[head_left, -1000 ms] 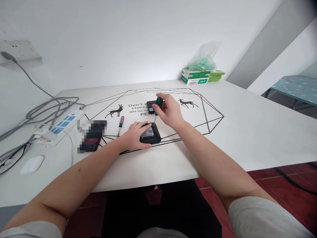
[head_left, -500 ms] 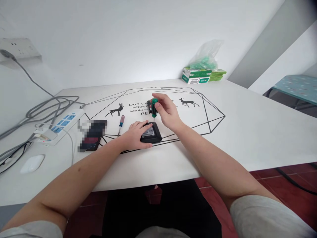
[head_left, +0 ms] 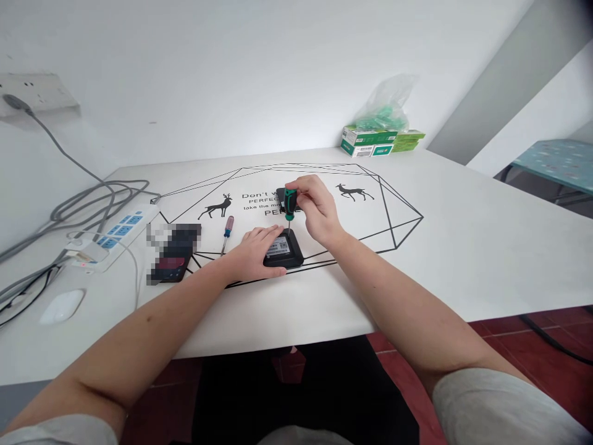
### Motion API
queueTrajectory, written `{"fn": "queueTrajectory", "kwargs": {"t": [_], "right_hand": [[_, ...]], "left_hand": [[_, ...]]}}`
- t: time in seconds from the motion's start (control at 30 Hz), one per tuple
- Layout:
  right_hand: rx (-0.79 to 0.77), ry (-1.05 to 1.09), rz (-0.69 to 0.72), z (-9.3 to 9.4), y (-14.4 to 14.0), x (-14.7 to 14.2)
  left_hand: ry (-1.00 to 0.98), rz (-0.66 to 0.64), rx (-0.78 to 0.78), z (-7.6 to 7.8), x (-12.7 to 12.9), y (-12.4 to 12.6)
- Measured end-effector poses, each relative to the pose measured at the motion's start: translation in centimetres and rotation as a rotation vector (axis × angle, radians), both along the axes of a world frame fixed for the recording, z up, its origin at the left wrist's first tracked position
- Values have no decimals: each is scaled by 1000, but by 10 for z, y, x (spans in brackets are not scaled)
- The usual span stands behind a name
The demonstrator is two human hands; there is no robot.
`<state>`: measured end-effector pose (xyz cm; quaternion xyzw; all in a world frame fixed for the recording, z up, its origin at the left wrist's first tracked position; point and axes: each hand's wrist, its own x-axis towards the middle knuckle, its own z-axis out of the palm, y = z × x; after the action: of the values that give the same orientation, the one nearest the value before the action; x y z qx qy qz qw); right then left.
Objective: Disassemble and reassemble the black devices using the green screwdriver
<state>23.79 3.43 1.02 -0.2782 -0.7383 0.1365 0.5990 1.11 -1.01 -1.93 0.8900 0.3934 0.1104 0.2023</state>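
Observation:
A black, rounded square device with a pale printed label lies on the table. My left hand grips its left side, fingers across the top and thumb along the near edge. Held upright in my right hand is a green and black screwdriver, its tip down at the device's far part. Behind the right hand a dark object is mostly hidden. A second screwdriver, with a reddish handle and blue collar, lies left of the device, its tip end near my left hand.
A phone, partly pixelated, lies at the left. Beyond it are a power strip, looped grey cables and a white rounded case. Green and white boxes with a plastic bag on top stand by the wall.
My right hand's fingers have shifted around the screwdriver handle, the index finger bending and drawing lower. The left hand and the device stay in place; the view moves slightly.

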Motion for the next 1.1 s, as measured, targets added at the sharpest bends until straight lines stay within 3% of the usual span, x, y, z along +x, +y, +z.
{"fn": "queueTrajectory", "kwargs": {"t": [0.2, 0.37, 0.57, 0.77, 0.97, 1.1], "right_hand": [[-182, 46, 33, 0, -10, -9], [-207, 20, 59, -2, -9, -7], [68, -30, -110, -5, 2, -1], [132, -13, -142, -1, -2, -1], [-78, 49, -204, 4, -7, -4], [-202, 72, -143, 2, -11, -8]], "left_hand": [[-1, 12, -1, 2, 0, -2], [-49, 31, 0, 2, 3, -3], [-130, 52, -35, 2, 7, -4], [-44, 62, -79, 3, -1, -4], [-26, 60, -41, 5, 0, -5], [-51, 70, -27, 7, 2, -7]]}}
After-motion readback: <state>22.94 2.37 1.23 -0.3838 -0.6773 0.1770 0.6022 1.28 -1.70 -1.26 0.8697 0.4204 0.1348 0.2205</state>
